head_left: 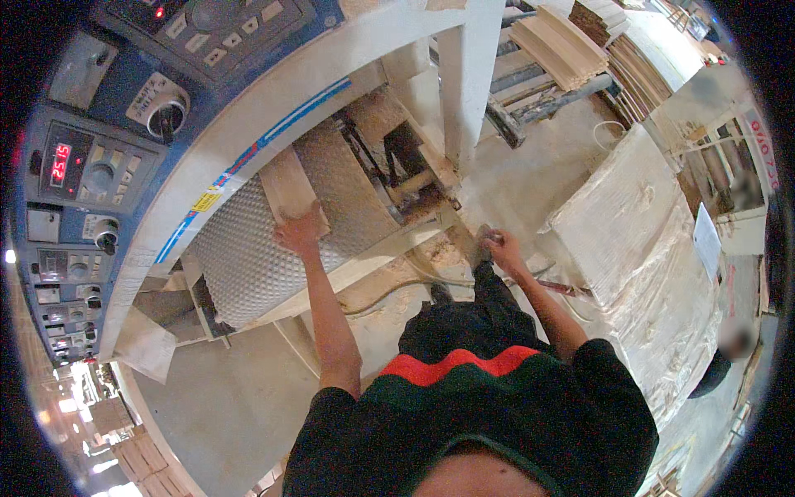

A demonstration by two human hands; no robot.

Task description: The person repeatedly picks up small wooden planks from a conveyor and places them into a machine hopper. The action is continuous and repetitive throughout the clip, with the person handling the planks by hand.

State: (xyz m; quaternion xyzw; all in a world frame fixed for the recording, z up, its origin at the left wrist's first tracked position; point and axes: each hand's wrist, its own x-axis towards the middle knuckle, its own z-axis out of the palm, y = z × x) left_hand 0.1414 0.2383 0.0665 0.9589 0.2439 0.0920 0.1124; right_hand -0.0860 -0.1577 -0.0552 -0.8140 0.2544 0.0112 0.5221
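My left hand (300, 232) grips the near end of a pale wooden board (287, 184). The board lies on the dimpled grey belt (248, 244) of a large machine, and its far end reaches under the machine's white frame. Off to the right, my right hand (503, 248) is held low beside the machine's near corner with its fingers curled closed. Whatever it may hold is too small and dim to name.
Control panels (99, 178) with knobs and red displays line the left side. A stack of wooden strips (559, 45) lies on rollers at the back right. A plastic-wrapped pile (638, 248) stands on my right. A hose (373, 305) crosses the floor near my feet.
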